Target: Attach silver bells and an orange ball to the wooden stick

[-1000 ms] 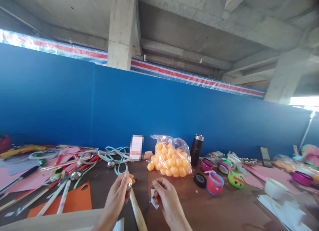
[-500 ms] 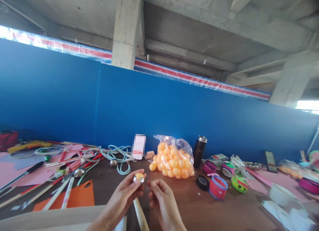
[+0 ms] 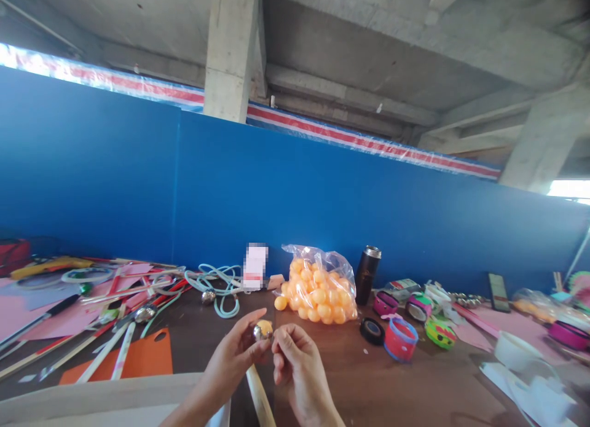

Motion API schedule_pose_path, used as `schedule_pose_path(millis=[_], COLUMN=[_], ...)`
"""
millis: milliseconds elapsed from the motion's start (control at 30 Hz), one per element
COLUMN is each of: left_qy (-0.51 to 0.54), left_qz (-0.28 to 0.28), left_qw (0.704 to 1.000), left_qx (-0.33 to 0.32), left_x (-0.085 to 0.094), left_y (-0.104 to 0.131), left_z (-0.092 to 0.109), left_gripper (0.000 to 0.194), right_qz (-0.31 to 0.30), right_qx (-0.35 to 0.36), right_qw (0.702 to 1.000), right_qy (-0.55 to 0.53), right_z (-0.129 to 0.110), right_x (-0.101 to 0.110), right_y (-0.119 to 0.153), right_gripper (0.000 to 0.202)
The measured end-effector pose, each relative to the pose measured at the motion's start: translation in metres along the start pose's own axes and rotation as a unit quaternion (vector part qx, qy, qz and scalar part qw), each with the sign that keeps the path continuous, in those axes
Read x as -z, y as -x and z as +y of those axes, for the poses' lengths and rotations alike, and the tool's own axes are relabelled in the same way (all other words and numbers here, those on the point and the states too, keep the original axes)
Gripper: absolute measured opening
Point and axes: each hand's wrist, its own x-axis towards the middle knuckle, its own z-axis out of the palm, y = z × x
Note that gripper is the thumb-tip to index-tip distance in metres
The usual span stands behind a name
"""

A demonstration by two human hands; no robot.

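Note:
My left hand (image 3: 235, 353) is closed around a shiny silver ball (image 3: 263, 330), gripping it between thumb and fingers. An orange patch shows on the ball's top; whether it is paint or reflection I cannot tell. Just to its right, my right hand (image 3: 299, 365) has its thumb and forefinger pinched together, almost against the ball. Anything between those fingertips is too small or hidden to make out. A pale wooden stick (image 3: 260, 397) lies below and between both hands. Behind them stands a clear plastic bag (image 3: 322, 292) full of orange balls, with one loose orange ball (image 3: 281, 303) beside it.
A black flask (image 3: 367, 276), black tape roll (image 3: 372, 331) and red-blue ring (image 3: 401, 341) are to the right. Leftward lie pale blue tubing (image 3: 225, 310), an orange sheet (image 3: 152, 356), sticks and two silver balls (image 3: 208, 297). A blue partition (image 3: 267, 187) closes off the back.
The silver ball has moved slightly right, nearer my right fingertips, and the left fingers have shifted on it. My right hand keeps its pinch. The view has tilted a little.

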Motion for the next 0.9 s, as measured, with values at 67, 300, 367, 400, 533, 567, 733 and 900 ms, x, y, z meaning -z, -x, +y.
schedule_pose_path(millis=[67, 300, 367, 400, 533, 567, 733, 900], left_qy=[-0.010, -0.085, -0.098, -0.104, -0.125, -0.128, -0.136, -0.152], left_qz=[0.000, 0.004, 0.003, 0.001, -0.006, -0.005, 0.009, 0.003], left_qw=[1.000, 0.996, 0.995, 0.994, 0.992, 0.991, 0.991, 0.988], left_qx=[-0.004, -0.007, -0.011, -0.015, -0.031, -0.031, -0.017, -0.012], left_x=[0.000, 0.001, 0.002, 0.002, 0.003, 0.003, 0.001, 0.000], left_y=[0.001, 0.001, 0.001, 0.001, 0.001, 0.001, 0.002, 0.005], left_z=[-0.002, -0.003, -0.003, -0.004, -0.007, -0.007, -0.006, -0.002], left_gripper=[0.053, 0.056, 0.056, 0.055, 0.052, 0.052, 0.052, 0.049], right_qz=[0.002, -0.002, 0.005, 0.010, 0.021, 0.022, 0.023, 0.026], right_qx=[-0.008, -0.026, -0.029, -0.029, -0.038, -0.044, -0.061, -0.069], right_qw=[1.000, 0.998, 0.997, 0.996, 0.995, 0.995, 0.994, 0.993], right_qy=[0.006, 0.059, 0.075, 0.080, 0.089, 0.091, 0.088, 0.090], right_z=[-0.001, -0.010, -0.010, -0.010, -0.009, -0.009, -0.007, -0.006], right_x=[-0.001, 0.002, 0.004, 0.005, 0.009, 0.010, 0.014, 0.016], right_y=[0.001, 0.003, 0.002, 0.002, 0.001, 0.001, 0.000, -0.001], right_gripper=[0.025, 0.020, 0.020, 0.020, 0.020, 0.021, 0.021, 0.020])
